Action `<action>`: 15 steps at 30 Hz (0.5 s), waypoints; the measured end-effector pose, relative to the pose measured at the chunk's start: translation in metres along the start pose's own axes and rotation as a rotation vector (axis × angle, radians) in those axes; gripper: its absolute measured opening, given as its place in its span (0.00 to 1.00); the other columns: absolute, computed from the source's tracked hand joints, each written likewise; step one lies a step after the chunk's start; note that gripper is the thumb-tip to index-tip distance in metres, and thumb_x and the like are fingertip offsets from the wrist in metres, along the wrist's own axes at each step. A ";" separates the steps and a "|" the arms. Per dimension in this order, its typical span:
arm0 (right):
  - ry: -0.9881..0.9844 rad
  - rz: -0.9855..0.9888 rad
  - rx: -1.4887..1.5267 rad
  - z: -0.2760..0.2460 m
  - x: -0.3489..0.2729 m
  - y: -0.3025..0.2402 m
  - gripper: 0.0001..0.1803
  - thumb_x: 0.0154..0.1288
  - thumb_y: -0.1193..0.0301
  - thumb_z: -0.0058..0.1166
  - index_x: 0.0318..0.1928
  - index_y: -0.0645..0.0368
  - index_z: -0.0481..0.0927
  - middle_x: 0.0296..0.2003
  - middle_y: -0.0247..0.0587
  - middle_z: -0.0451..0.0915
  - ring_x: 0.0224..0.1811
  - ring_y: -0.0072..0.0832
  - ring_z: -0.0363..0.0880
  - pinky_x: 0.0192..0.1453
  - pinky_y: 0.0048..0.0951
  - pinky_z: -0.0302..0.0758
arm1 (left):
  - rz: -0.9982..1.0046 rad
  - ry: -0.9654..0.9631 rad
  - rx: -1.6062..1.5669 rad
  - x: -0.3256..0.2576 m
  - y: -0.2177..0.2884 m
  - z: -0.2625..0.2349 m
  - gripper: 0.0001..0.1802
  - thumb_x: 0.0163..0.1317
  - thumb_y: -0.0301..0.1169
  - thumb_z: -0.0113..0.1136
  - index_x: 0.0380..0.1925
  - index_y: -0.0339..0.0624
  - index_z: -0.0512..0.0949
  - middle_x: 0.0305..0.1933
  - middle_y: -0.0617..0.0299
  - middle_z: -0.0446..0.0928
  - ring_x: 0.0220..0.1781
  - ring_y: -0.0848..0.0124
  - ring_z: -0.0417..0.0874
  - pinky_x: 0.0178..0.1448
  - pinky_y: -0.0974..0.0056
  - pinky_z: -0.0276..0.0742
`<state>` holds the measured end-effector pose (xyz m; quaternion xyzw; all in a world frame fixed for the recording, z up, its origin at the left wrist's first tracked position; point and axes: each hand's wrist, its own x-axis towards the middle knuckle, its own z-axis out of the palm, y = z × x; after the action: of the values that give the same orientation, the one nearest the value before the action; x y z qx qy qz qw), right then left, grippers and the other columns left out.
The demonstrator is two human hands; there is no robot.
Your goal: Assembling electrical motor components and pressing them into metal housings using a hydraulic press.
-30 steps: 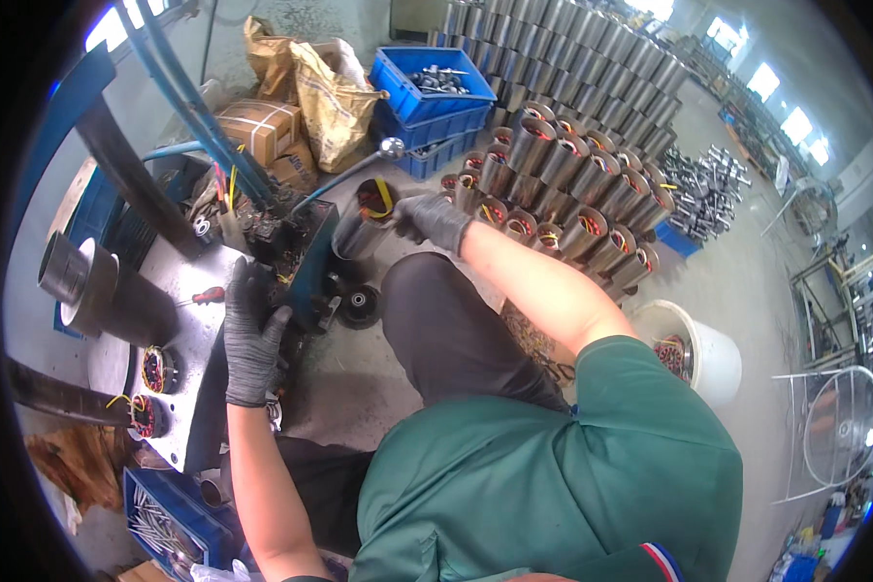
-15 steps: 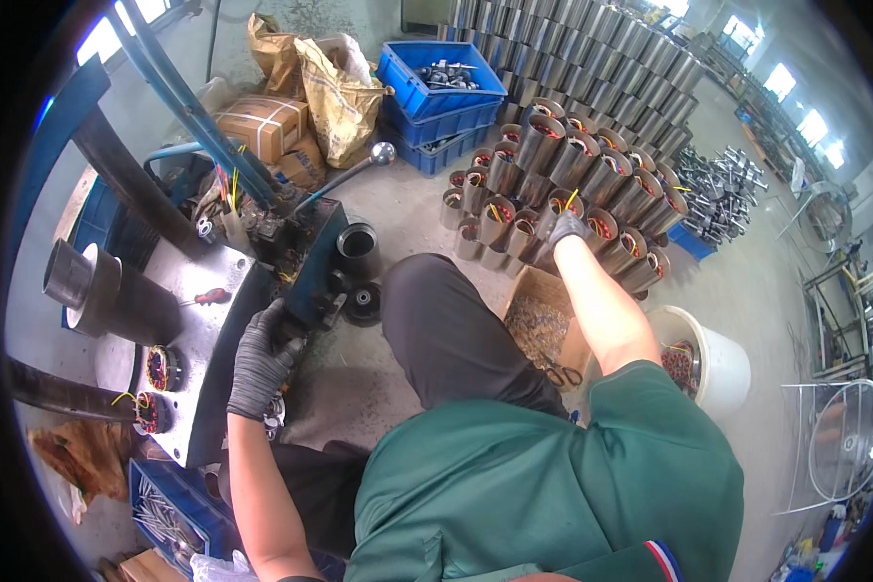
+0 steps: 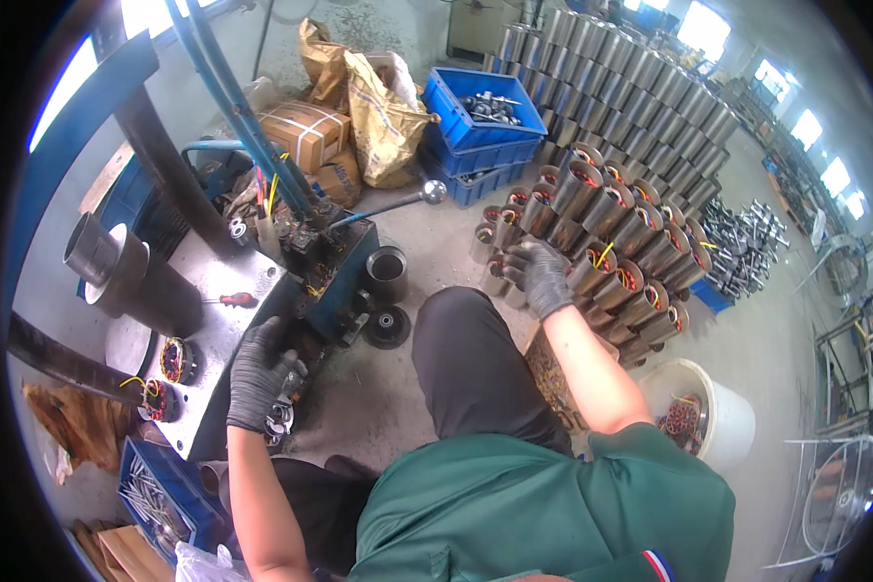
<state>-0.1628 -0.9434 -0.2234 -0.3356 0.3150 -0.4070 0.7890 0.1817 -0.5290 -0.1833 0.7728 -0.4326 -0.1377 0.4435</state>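
Observation:
My left hand (image 3: 259, 378), in a grey knitted glove, rests by the near right edge of the metal press table (image 3: 221, 335). Its fingers lie forward with the thumb apart, and nothing shows in it. My right hand (image 3: 540, 276), gloved in dark grey, hovers raised in front of the stacked metal cylinders (image 3: 640, 228). Its fingers are bent and somewhat apart, and no object shows between them. Coloured wires stick out of the cylinders. On the press table stand two wound stators (image 3: 176, 360), a red-handled screwdriver (image 3: 231, 300) and a large tilted tube (image 3: 155, 281).
Blue crates (image 3: 480, 112) of metal parts stand at the back beside sacks (image 3: 383, 116) and a carton (image 3: 304, 134). A ball-ended lever (image 3: 388, 206) juts from the press. A white bucket (image 3: 730, 422) is at right. An open metal cylinder (image 3: 387, 276) stands on the floor.
My right hand has left the wired cylinder it was touching and come back, nearer and to the left. My left hand stays by the table edge. The whole view has shifted.

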 end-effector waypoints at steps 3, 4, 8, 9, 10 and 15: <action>-0.276 -0.193 -0.421 0.109 -0.046 -0.009 0.15 0.71 0.69 0.61 0.53 0.62 0.79 0.43 0.42 0.86 0.40 0.34 0.88 0.45 0.33 0.87 | -0.046 0.188 0.144 0.000 0.001 -0.032 0.29 0.63 0.24 0.67 0.65 0.39 0.74 0.59 0.51 0.78 0.54 0.62 0.83 0.62 0.60 0.78; -0.429 -0.245 -0.515 0.138 -0.055 -0.004 0.14 0.71 0.72 0.60 0.55 0.62 0.79 0.44 0.42 0.86 0.44 0.32 0.87 0.50 0.32 0.86 | -0.061 0.304 0.298 -0.002 0.005 -0.042 0.28 0.64 0.25 0.67 0.65 0.39 0.74 0.59 0.50 0.77 0.50 0.62 0.83 0.59 0.59 0.79; -0.919 -0.426 -0.662 0.228 -0.074 0.049 0.09 0.74 0.75 0.55 0.51 0.62 0.80 0.38 0.38 0.87 0.40 0.22 0.85 0.49 0.27 0.82 | -0.185 0.600 0.539 -0.006 -0.036 -0.097 0.29 0.65 0.37 0.68 0.64 0.40 0.74 0.57 0.49 0.78 0.51 0.57 0.83 0.56 0.54 0.79; -0.985 -0.433 -0.678 0.251 -0.085 0.059 0.09 0.72 0.76 0.56 0.49 0.61 0.83 0.38 0.41 0.88 0.41 0.26 0.86 0.49 0.30 0.82 | -0.217 0.627 0.522 -0.008 -0.058 -0.108 0.32 0.64 0.42 0.68 0.65 0.41 0.74 0.58 0.48 0.79 0.54 0.55 0.83 0.58 0.52 0.79; -1.059 -0.396 -0.638 0.267 -0.091 0.069 0.09 0.72 0.76 0.56 0.49 0.61 0.83 0.38 0.41 0.88 0.41 0.26 0.86 0.49 0.30 0.82 | -0.250 0.659 0.511 -0.013 -0.085 -0.121 0.34 0.63 0.48 0.68 0.65 0.42 0.74 0.58 0.48 0.80 0.58 0.52 0.83 0.59 0.50 0.79; -1.272 -0.822 -0.984 0.288 -0.084 0.133 0.10 0.64 0.78 0.59 0.45 0.59 0.87 0.41 0.49 0.88 0.45 0.45 0.86 0.54 0.42 0.81 | -0.567 0.502 0.591 0.000 -0.073 -0.110 0.39 0.63 0.56 0.63 0.69 0.47 0.69 0.59 0.43 0.82 0.58 0.46 0.85 0.62 0.46 0.78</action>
<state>0.0768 -0.7343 -0.1437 -0.8829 -0.1871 -0.2139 0.3737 0.2866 -0.4498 -0.1794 0.9626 -0.1051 0.0667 0.2405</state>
